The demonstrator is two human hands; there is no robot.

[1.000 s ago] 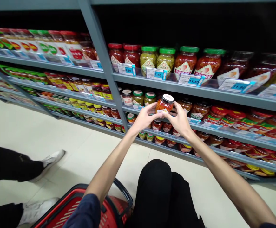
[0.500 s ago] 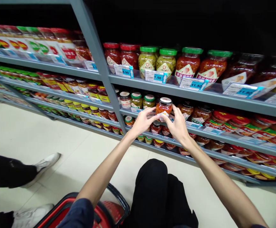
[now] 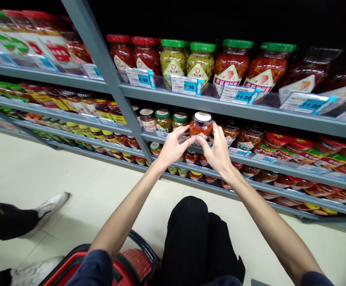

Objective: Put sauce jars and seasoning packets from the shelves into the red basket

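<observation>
Between my two hands is a glass jar [image 3: 201, 126] of red chili sauce with a dark-rimmed lid and a white top. My left hand [image 3: 175, 145] grips it from the left, thumb across the front. From the right, my right hand [image 3: 217, 151] closes on the same jar, its thumb meeting the left one over the label. The jar is upright in front of the second shelf [image 3: 250, 158]; whether its base touches the shelf is hidden. Left of it stand green-lidded jars [image 3: 162, 120], and to its right are dark-lidded jars [image 3: 250, 137].
Above, a shelf edge [image 3: 208, 102] with price tags [image 3: 185, 84] carries larger jars [image 3: 173, 63]. A grey upright post [image 3: 101, 55] divides the shelving. A red shopping basket [image 3: 131, 264] is by my left arm. Another person's shoe [image 3: 52, 206] rests on the floor at left.
My view has shifted slightly, so the upper shelf looks closer and higher. Both hands still hold the jar, its lid now turned more toward me.
</observation>
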